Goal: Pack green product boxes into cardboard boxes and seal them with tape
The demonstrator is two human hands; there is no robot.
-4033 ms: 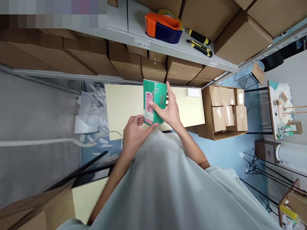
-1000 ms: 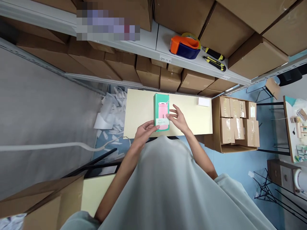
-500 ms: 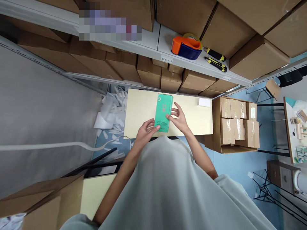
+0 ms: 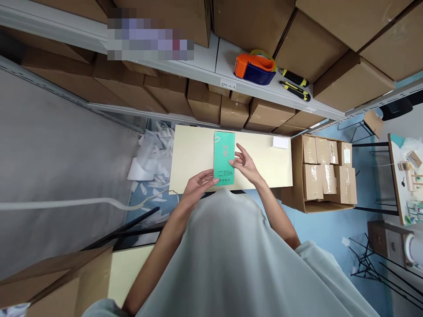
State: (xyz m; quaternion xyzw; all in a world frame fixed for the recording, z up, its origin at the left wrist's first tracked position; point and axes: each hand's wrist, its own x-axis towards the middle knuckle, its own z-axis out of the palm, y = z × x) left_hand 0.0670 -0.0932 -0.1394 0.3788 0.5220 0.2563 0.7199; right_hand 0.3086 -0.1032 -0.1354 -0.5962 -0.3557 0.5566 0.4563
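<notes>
A flat green box [image 4: 224,154] with pale lettering and small dark print is held over the pale yellow table [image 4: 194,149]. My left hand [image 4: 200,184] grips its lower left corner, thumb on the face and fingers partly behind the edge. On the right edge, my right hand [image 4: 246,164] pinches the box with its thumb on the front; the index finger is raised away from it. The box's printed face is turned up toward me.
A white box [image 4: 280,142] lies at the table's right end. Beside it stands a large carton [image 4: 299,176] of smaller boxes. Overhead, a shelf [image 4: 205,57] bears cartons, an orange tape dispenser [image 4: 254,68] and two cutters [image 4: 294,90]. Paper scraps [image 4: 150,154] fill the left side.
The green box has turned slightly, so its printed face shows more squarely and its right side no longer shows. Both hands keep their hold, the left shifting slightly left and down.
</notes>
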